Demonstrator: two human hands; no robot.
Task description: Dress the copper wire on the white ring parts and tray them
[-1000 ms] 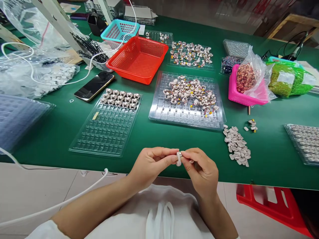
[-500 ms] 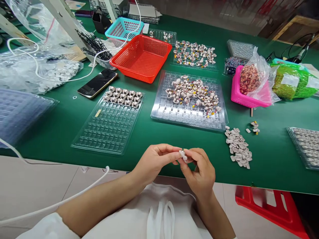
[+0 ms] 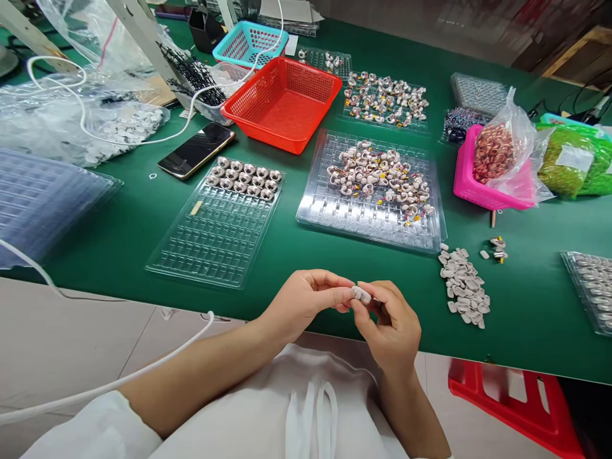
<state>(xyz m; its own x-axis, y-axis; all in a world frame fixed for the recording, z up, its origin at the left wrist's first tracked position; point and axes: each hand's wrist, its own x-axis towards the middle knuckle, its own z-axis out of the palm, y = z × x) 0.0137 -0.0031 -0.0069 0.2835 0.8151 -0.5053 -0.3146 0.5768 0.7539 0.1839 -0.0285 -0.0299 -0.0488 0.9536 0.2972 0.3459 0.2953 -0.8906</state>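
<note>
Between both hands, at the table's front edge, is a small beige and silver earbud-like piece [image 3: 361, 294]. My left hand [image 3: 306, 298] pinches its left end with thumb and fingertips. From the other side, my right hand [image 3: 393, 322] grips the same piece, its fingers partly covering it. Right of my hands lies a pile of flat beige oval caps [image 3: 463, 284]. Beyond my hands, a clear plastic tray [image 3: 306, 213] bears a heap of similar beige pieces [image 3: 382, 175] with yellow tabs. A second clear tray [image 3: 201, 245], farther left, has rows of shiny rounded pieces [image 3: 243, 178] at its far end.
A red basket [image 3: 287, 137] and a blue basket [image 3: 227, 48] stand at the back, near a phone [image 3: 196, 151]. At right are a pink basket [image 3: 492, 197] with a bag and another filled tray [image 3: 590, 287]. A white cable [image 3: 138, 376] hangs at the left.
The piece has turned between my fingers, so its broader beige and silver side now shows. Both hands stay together on it. The whole view has shifted slightly.
</note>
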